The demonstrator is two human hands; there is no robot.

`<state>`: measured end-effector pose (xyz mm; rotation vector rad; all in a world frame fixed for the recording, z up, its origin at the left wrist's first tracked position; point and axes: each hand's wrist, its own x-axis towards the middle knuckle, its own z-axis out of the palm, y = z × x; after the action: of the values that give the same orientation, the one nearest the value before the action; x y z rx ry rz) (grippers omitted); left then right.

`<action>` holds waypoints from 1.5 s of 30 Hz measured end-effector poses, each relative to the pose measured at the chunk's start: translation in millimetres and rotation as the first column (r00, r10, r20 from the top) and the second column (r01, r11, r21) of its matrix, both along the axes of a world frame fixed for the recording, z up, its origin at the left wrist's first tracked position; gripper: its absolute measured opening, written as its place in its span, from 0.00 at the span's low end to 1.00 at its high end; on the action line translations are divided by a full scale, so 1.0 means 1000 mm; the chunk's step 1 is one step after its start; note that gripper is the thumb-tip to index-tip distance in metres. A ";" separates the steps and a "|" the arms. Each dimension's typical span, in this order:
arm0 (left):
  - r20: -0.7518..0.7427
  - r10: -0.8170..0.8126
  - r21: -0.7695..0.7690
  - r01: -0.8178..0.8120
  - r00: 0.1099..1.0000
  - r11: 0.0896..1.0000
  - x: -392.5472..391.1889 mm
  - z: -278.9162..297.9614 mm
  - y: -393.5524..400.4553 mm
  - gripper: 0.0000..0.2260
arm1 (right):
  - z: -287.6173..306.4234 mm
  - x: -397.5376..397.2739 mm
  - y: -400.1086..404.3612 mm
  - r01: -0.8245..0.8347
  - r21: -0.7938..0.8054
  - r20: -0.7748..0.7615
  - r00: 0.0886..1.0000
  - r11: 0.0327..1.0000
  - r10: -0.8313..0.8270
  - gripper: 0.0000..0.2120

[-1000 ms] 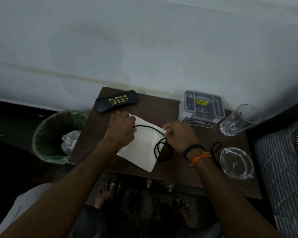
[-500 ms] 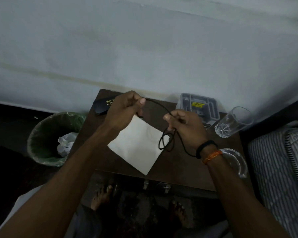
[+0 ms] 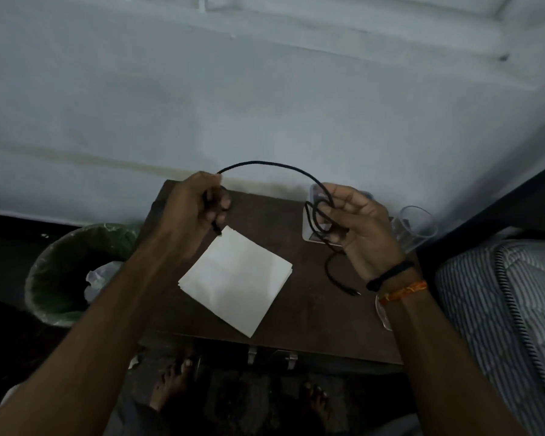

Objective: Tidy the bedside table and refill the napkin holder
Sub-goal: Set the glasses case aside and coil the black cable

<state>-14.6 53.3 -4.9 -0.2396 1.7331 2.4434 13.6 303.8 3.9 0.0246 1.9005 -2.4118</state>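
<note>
Far left, on the dark floor: round waste bin lined with green plastic (image 3: 66, 272), crumpled white paper inside, just beside the table's left edge. Next, small dark brown wooden bedside table (image 3: 312, 313) against the pale wall. Above its left rear corner, left hand (image 3: 195, 212), fingers curled and pinched shut on one end of a thin black cable (image 3: 265, 163); short tail of that end hanging below the fist. Flat on the tabletop, below and between the two hands, a square stack of white paper napkins (image 3: 236, 281), turned cornerwise, free of both hands. Cable arching up from the left hand and across in front of the wall to the right hand (image 3: 359, 228). Right hand palm-up, fingers closed loosely around several loops of the same cable, a loose end trailing down to the tabletop with its plug (image 3: 353, 292) lying there. Black band and orange thread on the right wrist. Behind the right hand, pale plastic napkin holder (image 3: 309, 228), mostly hidden. Further right, clear drinking glass (image 3: 417, 228) near the table's right rear corner. Far right, striped grey and white mattress (image 3: 501, 309).
</note>
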 end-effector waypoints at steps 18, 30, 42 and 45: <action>-0.168 -0.377 -0.274 0.324 0.911 0.905 0.022 0.005 0.055 0.06 | 0.003 0.002 0.006 -0.110 -0.313 0.114 0.982 0.943 0.152 0.20; -0.144 -0.299 -0.103 0.286 0.943 0.953 0.019 0.001 0.056 0.02 | 0.005 0.002 0.004 0.003 -0.417 -0.044 0.999 0.909 -0.023 0.19; -0.108 -0.266 -0.041 0.263 0.958 0.964 0.022 0.004 0.061 0.09 | -0.011 0.012 -0.034 -0.069 0.141 -0.136 0.987 0.988 0.088 0.16; -0.098 -0.289 -0.046 0.286 0.952 0.957 0.023 0.007 0.061 0.11 | -0.016 0.010 -0.038 0.034 0.247 -0.229 0.973 0.968 0.024 0.10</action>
<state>8.5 114.2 1.7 0.1317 1.7094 2.2541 23.9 265.4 -12.0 -0.2485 2.2956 -2.2459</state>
